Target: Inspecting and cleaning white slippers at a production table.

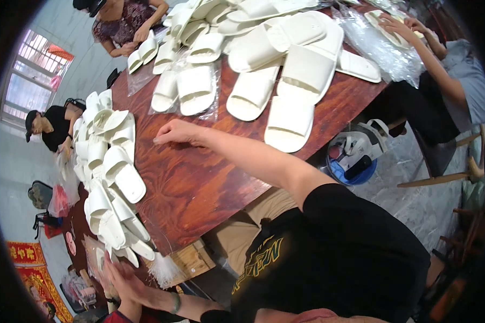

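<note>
My right hand (178,133) reaches over the wooden table, its fingers curled together in a pinch. What they hold, if anything, is too small to make out. My left hand (125,281), with a green bangle (175,303) at the wrist, is low at the left with fingers stretched out. It is beside the near end of a long heap of white slippers (106,212) and a clear plastic bag (95,248). Another person's hand partly overlaps it, so some of my fingers are hard to separate. Beyond my right hand lie white slippers (195,89) on clear plastic.
The reddish-brown table (188,188) carries more large white slippers (290,124) on the right. Co-workers handle slippers at the far side, left and right. A blue bucket (361,175) with things inside stands below the right edge, near a wooden chair (436,180).
</note>
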`<state>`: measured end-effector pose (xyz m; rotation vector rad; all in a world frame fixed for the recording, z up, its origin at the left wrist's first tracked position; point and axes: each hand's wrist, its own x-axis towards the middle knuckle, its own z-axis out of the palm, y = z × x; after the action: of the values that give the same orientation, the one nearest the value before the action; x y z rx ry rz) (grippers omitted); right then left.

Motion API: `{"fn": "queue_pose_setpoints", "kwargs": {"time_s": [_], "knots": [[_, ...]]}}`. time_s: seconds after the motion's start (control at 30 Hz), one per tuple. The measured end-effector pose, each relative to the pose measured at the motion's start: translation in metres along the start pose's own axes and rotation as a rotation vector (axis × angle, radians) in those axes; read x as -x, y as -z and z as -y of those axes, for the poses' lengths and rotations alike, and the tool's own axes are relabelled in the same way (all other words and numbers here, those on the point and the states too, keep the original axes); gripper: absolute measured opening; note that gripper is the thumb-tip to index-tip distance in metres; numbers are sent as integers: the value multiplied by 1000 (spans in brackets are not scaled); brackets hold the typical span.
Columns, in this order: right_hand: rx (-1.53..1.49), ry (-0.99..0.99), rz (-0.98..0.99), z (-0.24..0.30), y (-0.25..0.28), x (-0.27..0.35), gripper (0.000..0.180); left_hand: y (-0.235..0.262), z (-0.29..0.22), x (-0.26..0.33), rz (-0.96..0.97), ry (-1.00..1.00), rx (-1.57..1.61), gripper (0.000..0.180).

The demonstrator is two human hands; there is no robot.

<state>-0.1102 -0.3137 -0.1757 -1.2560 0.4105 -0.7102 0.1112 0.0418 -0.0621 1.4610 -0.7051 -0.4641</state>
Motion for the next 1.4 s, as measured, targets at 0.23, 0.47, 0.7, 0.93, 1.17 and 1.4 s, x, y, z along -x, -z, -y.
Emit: {"fn": "queue_pose_setpoints", "kwargs": {"time_s": [0.23, 0.47, 0.7, 0.93, 1.17, 1.4], "knots": [[91, 81, 30, -15, 0, -7, 25, -87, 41, 116, 42, -30, 182, 51], [592, 455, -67, -23, -5, 3, 27, -141, 65, 143, 415, 104, 265, 56], [773, 449, 3, -29, -5, -1, 26, -127, 131, 142, 262, 34, -304, 47], [720, 282, 66, -18, -7, 4, 28, -152, 190, 162, 303, -174, -883, 31], [622, 127, 109, -13, -10, 7, 28, -174, 207, 171, 420, -154, -1075, 35], [668, 127, 105, -13, -11, 6, 26, -163, 237, 158, 368, -127, -1052, 36]]}}
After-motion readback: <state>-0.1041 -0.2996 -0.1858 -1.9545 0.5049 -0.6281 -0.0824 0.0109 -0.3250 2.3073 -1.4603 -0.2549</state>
